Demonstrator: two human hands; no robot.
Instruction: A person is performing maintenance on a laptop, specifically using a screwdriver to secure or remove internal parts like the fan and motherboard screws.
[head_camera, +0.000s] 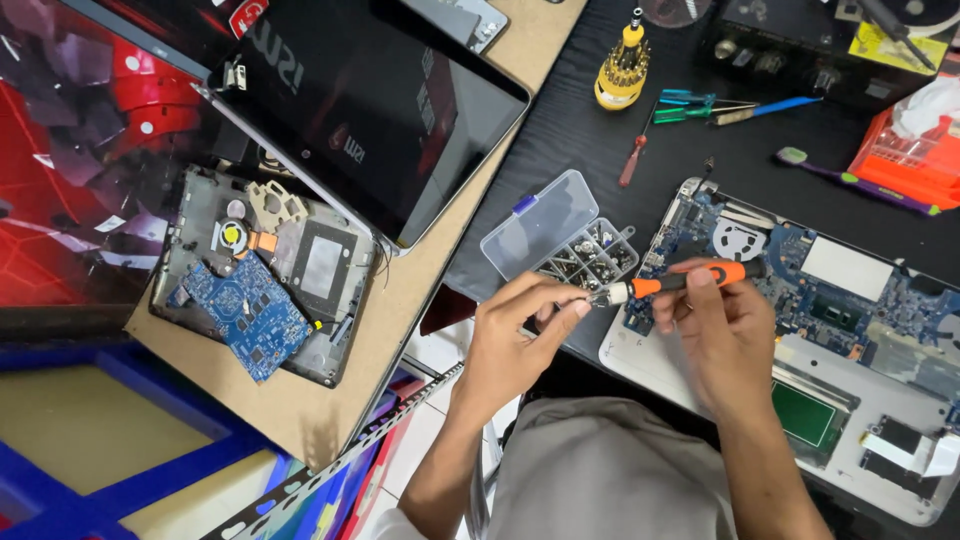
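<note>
The person's lap, in grey cloth (610, 470), lay nearest the camera, below both forearms. On the black bench (560, 130) the opened silver laptop (700, 365) rested with its blue mainboard (850, 300) exposed, just beyond the hands. A second dismantled laptop (290, 270) lay apart on a brown board (300, 410) to the left. The right hand (725, 335) had its grip closed around the orange-handled screwdriver (690, 280), held level above the near left corner of the silver laptop. The left hand (520, 335) pinched at the screwdriver's tip with thumb and forefinger; whether a screw sat between them could not be told. The clear screw box (560, 238) stood open just beyond the tip. Risk: a small part released at the tip would likely fall past the bench edge into the lap or onto the floor. A slip of the tip toward the mainboard could scratch it.
</note>
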